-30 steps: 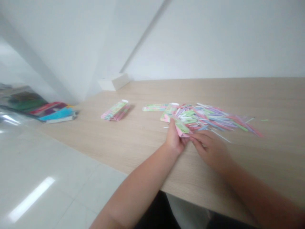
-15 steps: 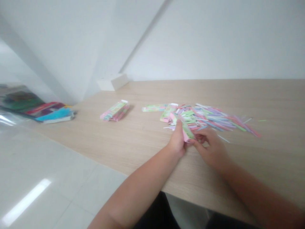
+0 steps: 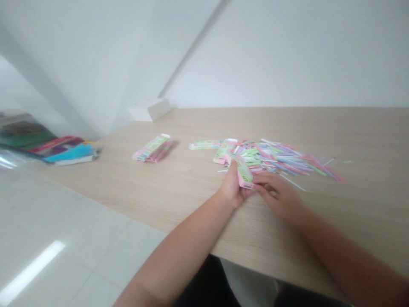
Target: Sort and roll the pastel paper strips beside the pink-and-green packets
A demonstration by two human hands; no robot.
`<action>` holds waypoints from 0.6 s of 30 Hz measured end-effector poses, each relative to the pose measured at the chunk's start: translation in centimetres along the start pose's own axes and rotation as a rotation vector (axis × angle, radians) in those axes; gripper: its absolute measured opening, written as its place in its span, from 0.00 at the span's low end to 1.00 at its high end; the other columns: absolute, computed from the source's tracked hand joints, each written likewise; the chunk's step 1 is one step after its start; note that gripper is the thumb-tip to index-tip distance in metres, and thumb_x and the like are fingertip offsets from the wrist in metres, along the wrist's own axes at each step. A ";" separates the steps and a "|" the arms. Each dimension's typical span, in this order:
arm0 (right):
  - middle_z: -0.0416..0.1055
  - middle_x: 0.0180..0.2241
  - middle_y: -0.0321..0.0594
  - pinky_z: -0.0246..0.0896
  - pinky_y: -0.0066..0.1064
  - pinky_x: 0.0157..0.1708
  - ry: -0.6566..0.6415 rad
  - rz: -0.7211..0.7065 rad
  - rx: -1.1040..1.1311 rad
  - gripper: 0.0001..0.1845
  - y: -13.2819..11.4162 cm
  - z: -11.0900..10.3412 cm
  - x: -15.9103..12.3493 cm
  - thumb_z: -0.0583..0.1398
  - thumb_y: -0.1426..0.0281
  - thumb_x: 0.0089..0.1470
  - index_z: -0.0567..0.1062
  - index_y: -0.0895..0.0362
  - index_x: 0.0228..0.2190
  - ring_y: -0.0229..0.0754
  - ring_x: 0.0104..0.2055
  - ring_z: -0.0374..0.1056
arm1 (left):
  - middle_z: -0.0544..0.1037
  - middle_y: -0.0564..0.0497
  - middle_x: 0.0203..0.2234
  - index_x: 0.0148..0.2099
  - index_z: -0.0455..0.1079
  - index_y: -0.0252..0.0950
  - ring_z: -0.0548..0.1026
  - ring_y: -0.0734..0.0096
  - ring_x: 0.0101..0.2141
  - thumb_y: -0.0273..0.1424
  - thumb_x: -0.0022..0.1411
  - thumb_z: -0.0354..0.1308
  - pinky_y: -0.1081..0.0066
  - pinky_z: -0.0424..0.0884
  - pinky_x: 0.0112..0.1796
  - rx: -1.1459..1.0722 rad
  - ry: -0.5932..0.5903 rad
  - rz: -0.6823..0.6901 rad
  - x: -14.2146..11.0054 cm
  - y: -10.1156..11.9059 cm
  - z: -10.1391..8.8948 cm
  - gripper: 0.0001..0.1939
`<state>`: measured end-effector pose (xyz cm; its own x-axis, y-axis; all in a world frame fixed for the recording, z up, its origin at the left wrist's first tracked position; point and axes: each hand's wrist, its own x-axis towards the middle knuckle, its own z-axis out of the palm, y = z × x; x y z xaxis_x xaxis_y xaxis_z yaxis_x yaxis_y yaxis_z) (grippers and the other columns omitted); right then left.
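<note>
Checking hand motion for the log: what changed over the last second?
The pink-and-green packet has turned steeper between the left hand and right hand, its lower end swinging toward the person. Both hands keep hold; nothing is taken or let go. The whole view sits slightly further left. The pile of coloured strips and the separate stack of packets on the table look unchanged.

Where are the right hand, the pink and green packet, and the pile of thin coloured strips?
Right hand (image 3: 277, 197), head view, back of hand.
Pink and green packet (image 3: 244, 174), head view, green face.
Pile of thin coloured strips (image 3: 281, 160), head view, pile's middle.
</note>
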<state>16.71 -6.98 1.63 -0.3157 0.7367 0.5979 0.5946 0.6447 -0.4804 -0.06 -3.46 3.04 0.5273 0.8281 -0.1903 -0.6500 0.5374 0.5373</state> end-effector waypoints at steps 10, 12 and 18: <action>0.72 0.46 0.44 0.73 0.33 0.25 -0.068 0.276 0.213 0.26 0.9 1.4 -1.6 0.62 0.59 0.65 0.61 0.49 0.59 0.38 0.28 0.73 | 0.81 0.41 0.42 0.51 0.75 0.38 0.80 0.54 0.45 0.57 0.68 0.52 0.60 0.74 0.48 1.291 0.580 0.630 0.1 9.3 -2.8 0.29; 0.72 0.45 0.43 0.73 0.33 0.25 -0.097 0.297 0.208 0.26 1.1 1.7 -1.7 0.61 0.59 0.65 0.61 0.49 0.59 0.38 0.28 0.73 | 0.80 0.37 0.47 0.54 0.72 0.36 0.78 0.48 0.49 0.55 0.69 0.50 0.55 0.71 0.52 1.632 0.772 0.668 -1.0 13.8 -5.2 0.29; 0.70 0.31 0.34 0.70 0.34 0.25 -0.188 0.321 0.157 0.21 0.2 2.1 -1.2 0.59 0.59 0.67 0.62 0.51 0.56 0.40 0.25 0.70 | 0.55 0.29 0.71 0.73 0.53 0.25 0.50 0.36 0.71 0.45 0.69 0.50 0.41 0.48 0.67 2.246 1.218 0.521 -2.1 18.8 -11.8 0.39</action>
<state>15.66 -7.37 -0.51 -0.2708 0.9208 0.2808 0.5695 0.3884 -0.7245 -19.84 6.77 3.81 -0.2337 0.8742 0.4257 0.9716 0.1936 0.1358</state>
